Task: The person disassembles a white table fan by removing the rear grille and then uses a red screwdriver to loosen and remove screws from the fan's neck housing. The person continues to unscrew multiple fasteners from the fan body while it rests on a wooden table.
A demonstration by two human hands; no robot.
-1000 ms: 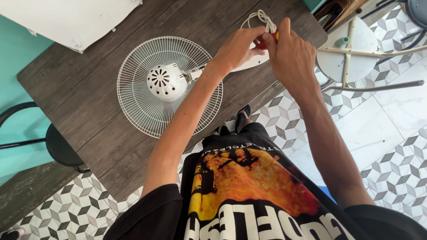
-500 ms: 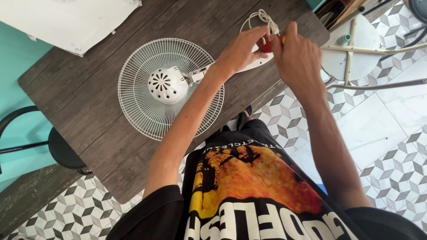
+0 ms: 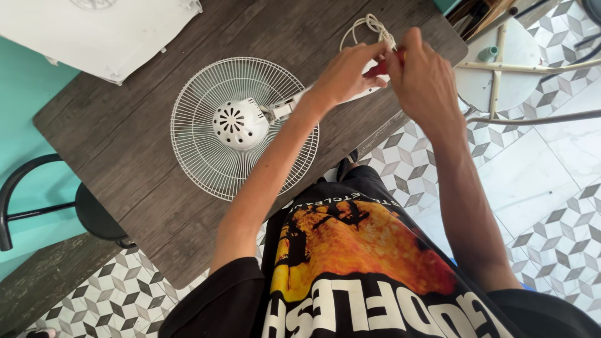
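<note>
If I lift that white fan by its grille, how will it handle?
The fan lies face down on the table. Its thin wire grille would probably flex. Weight likely sits in the motor housing, so it may tip. The cord would trail limply.

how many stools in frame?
2. A black stool stands at the table's left edge; a white stool lies overturned at upper right, beyond the hands. Others may be out of frame.

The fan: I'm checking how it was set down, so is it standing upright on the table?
No, the white fan lies flat on the dark wooden table, grille down and motor housing facing up.
</note>
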